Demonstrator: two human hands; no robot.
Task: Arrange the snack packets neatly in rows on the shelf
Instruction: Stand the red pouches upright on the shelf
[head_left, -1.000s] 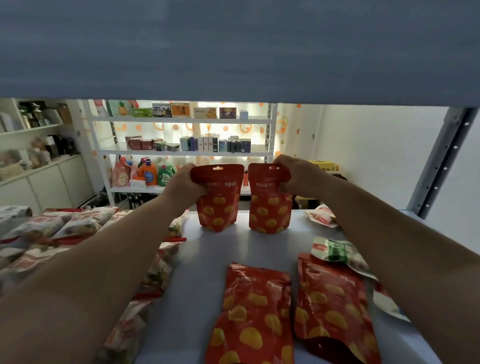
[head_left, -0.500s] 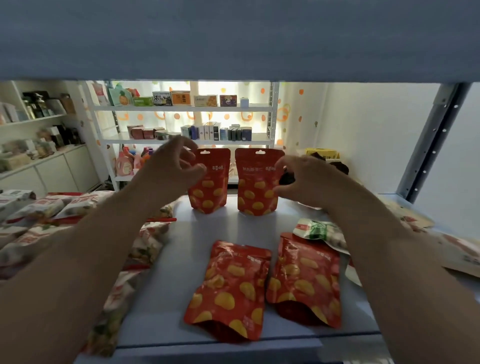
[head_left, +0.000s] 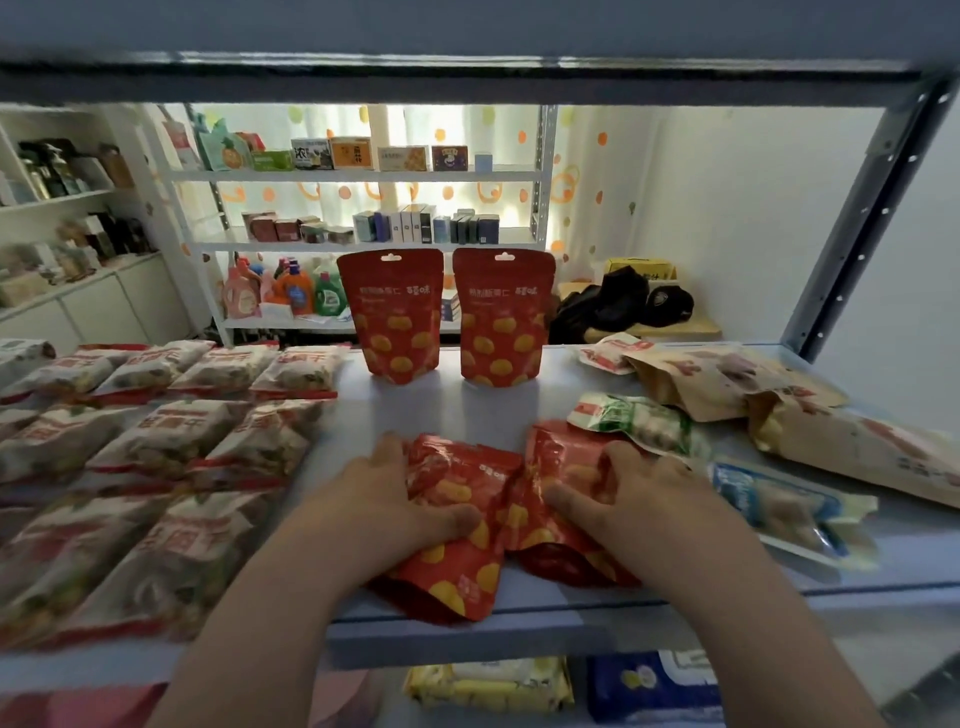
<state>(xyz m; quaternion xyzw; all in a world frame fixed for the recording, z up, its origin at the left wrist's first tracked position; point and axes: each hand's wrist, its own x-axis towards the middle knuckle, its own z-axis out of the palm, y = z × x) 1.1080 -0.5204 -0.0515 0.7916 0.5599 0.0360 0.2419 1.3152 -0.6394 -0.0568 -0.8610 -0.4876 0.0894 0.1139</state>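
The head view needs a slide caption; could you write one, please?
Left hand and right hand each grip a lying red pouch; two upright pouches stand behind.

Standing red pouches (head_left: 389, 317) carry 百草味; the white packets (head_left: 176, 545) at left 牛肉干.

1. The far left pouch (head_left: 390, 317) and far right pouch (head_left: 501, 318) are red with yellow-orange ovals and pale lettering.
2. The near left pouch (head_left: 462, 480) and near right pouch (head_left: 566, 467) carry the same red with yellow ovals.
3. The left packets (head_left: 171, 441) are whitish with red lettering and red edges.
4. The right packet (head_left: 631, 418) is green and white.
5. The paper pouches (head_left: 727, 382), far right, are brown with red print.
6. The shelf (head_left: 441, 410) is pale blue-grey.
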